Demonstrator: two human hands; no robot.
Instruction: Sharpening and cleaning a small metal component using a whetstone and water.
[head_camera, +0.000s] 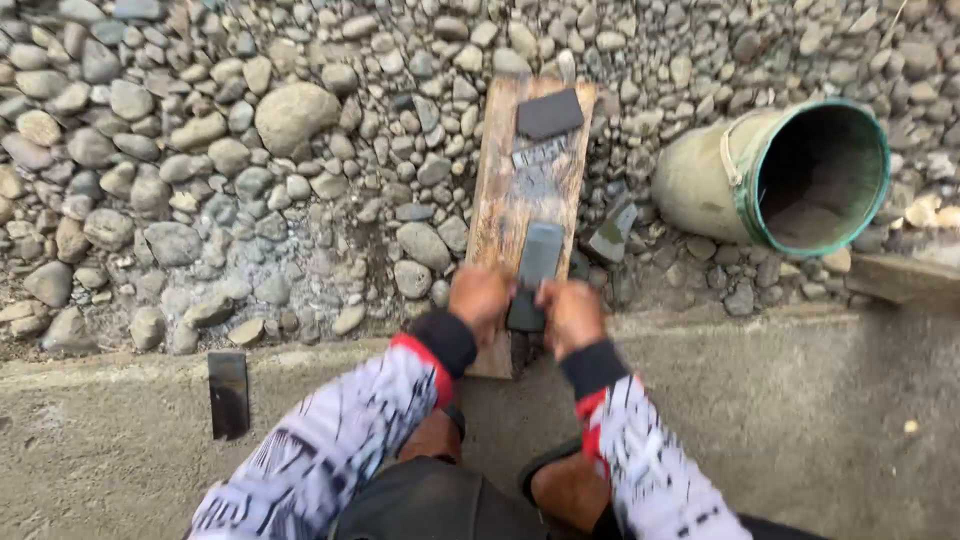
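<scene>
I see both arms reaching forward, wrists close together. My left hand (480, 300) and right hand (570, 312) both close on the near end of a flat dark blade (537, 262), fingers curled over it from either side. The blade is grey, rectangular, dull, lying flat along a wooden plank (505, 200) set on the pebbles (200, 150). A dark stone (549, 113) sits at the plank's far end.
</scene>
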